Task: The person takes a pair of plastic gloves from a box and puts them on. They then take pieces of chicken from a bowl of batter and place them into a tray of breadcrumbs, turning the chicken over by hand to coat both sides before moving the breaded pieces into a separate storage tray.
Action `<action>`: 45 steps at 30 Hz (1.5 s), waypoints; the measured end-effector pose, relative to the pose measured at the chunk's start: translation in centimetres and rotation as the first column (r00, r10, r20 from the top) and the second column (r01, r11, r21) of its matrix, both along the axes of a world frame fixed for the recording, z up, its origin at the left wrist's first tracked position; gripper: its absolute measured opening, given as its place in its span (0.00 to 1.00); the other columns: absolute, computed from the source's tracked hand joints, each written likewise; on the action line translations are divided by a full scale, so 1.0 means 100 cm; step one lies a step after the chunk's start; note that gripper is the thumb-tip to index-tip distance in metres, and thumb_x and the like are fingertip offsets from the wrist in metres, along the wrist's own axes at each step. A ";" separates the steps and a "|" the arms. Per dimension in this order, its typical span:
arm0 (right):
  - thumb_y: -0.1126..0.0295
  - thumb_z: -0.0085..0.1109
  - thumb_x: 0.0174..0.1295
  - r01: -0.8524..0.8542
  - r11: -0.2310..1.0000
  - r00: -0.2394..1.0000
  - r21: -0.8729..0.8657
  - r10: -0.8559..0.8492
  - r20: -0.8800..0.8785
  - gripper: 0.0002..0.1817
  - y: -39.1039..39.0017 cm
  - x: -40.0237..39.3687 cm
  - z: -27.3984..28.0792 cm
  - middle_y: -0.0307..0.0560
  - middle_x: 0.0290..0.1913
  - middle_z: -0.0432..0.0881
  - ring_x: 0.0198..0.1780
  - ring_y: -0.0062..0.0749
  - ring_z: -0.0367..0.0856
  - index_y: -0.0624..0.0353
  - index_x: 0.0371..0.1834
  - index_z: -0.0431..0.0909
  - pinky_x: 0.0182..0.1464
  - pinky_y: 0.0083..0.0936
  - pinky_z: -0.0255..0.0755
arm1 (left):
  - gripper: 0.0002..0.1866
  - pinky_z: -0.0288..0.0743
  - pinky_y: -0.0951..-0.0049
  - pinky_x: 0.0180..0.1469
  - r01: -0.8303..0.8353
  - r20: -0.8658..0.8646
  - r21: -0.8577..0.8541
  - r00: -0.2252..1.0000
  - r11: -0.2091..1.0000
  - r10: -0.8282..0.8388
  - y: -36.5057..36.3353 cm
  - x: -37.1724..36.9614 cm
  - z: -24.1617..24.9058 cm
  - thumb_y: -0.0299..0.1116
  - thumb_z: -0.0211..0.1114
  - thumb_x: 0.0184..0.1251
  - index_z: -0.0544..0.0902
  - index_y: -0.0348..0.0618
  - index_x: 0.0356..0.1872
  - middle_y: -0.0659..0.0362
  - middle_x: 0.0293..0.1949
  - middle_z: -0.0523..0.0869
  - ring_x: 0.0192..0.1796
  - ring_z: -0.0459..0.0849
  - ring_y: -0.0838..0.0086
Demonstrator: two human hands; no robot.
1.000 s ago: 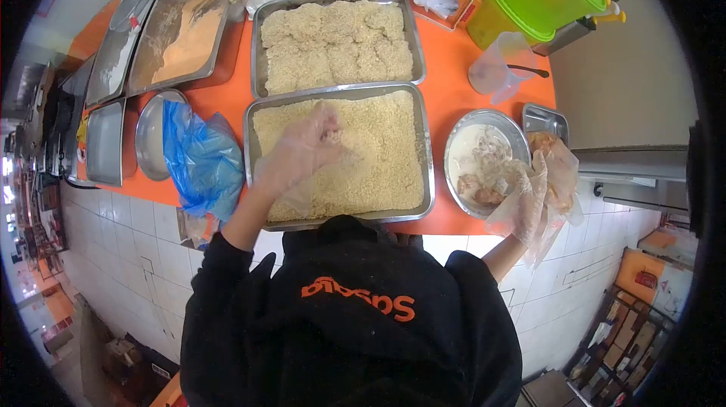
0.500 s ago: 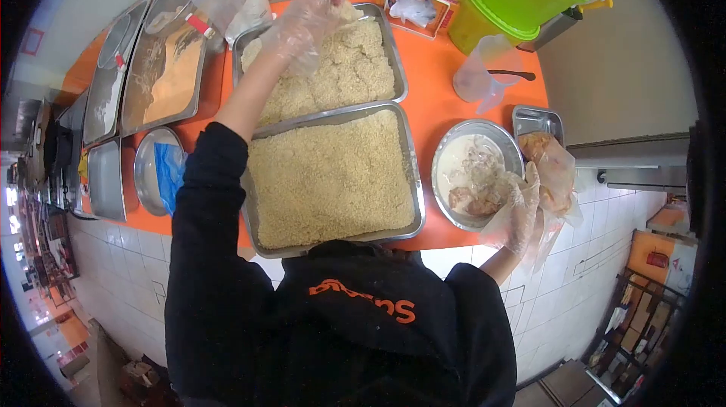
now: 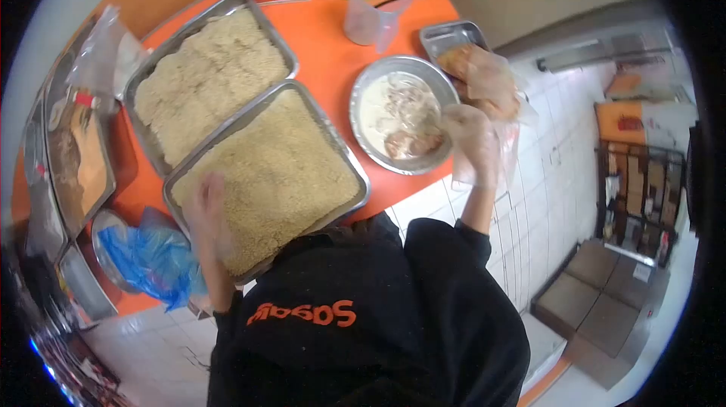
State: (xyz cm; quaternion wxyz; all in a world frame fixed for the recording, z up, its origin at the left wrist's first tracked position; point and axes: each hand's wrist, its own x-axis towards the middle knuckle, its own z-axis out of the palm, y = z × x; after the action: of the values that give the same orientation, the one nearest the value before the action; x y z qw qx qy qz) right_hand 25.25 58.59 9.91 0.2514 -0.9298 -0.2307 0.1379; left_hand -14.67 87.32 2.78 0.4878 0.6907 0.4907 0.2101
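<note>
My left hand (image 3: pixel 210 218), in a clear plastic glove, is over the left edge of the near metal tray (image 3: pixel 361 189) filled with pale crumbs (image 3: pixel 272 173). Motion smears its fingers, and I see nothing clearly held. At the right rim of a metal bowl (image 3: pixel 363 139) is my gloved right hand (image 3: pixel 480 146); blur hides how its fingers are set. White batter (image 3: pixel 378 105) and pieces of raw meat (image 3: pixel 412 144) lie in the bowl. Behind the near tray, the far tray (image 3: pixel 274 33) holds crumb-covered pieces (image 3: pixel 208 78) packed close together.
A clear jug (image 3: pixel 367 21) with a dark-handled utensil stands behind the bowl. Bagged meat (image 3: pixel 491 86) rests over a small metal tray (image 3: pixel 454 33) at the right. Blue plastic (image 3: pixel 147 256) and a flour tray (image 3: pixel 91 157) lie to the left.
My left hand has come back from the far tray to the near crumb tray. My right hand remains beside the bowl's right rim. The view has turned and shifted.
</note>
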 end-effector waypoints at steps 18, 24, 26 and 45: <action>0.58 0.58 0.62 -0.644 0.625 0.710 -0.441 0.703 -0.042 0.16 0.018 0.009 -0.053 0.55 0.43 0.87 0.48 0.48 0.86 0.58 0.38 0.87 0.53 0.41 0.77 | 0.15 0.75 0.76 0.60 0.010 0.200 -0.024 0.980 1.000 -0.005 -0.035 0.002 0.002 0.33 0.64 0.75 0.82 0.33 0.55 0.57 0.49 0.87 0.55 0.83 0.75; 0.66 0.64 0.59 -0.612 0.791 0.791 0.031 0.612 0.011 0.09 0.015 0.008 0.001 0.53 0.39 0.87 0.43 0.42 0.84 0.55 0.39 0.87 0.53 0.30 0.77 | 0.14 0.74 0.76 0.59 -0.023 0.239 -0.053 0.970 0.998 0.036 -0.045 -0.018 -0.020 0.34 0.62 0.77 0.83 0.33 0.54 0.57 0.48 0.88 0.53 0.84 0.76; 0.66 0.65 0.60 -0.546 0.803 0.834 0.239 0.547 0.069 0.11 0.007 0.035 -0.031 0.53 0.41 0.87 0.42 0.42 0.83 0.56 0.44 0.86 0.53 0.29 0.77 | 0.14 0.74 0.76 0.59 -0.013 0.208 -0.039 0.978 0.999 0.021 -0.045 -0.018 -0.018 0.34 0.62 0.77 0.83 0.33 0.54 0.57 0.48 0.88 0.52 0.84 0.76; 0.68 0.53 0.61 -0.481 0.770 0.445 -0.418 0.626 0.640 0.08 0.046 0.015 -0.100 0.50 0.33 0.86 0.39 0.41 0.85 0.56 0.34 0.83 0.47 0.36 0.79 | 0.14 0.73 0.76 0.61 0.046 0.300 -0.130 0.954 0.990 -0.005 -0.049 0.008 -0.007 0.33 0.61 0.78 0.82 0.34 0.54 0.56 0.49 0.87 0.55 0.83 0.75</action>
State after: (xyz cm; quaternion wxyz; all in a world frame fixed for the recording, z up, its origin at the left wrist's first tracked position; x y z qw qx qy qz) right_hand 26.78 63.17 -0.05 -0.0091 -0.7896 -0.5912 -0.1645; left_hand -13.89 82.38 2.06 0.6051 0.6223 0.4154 0.2720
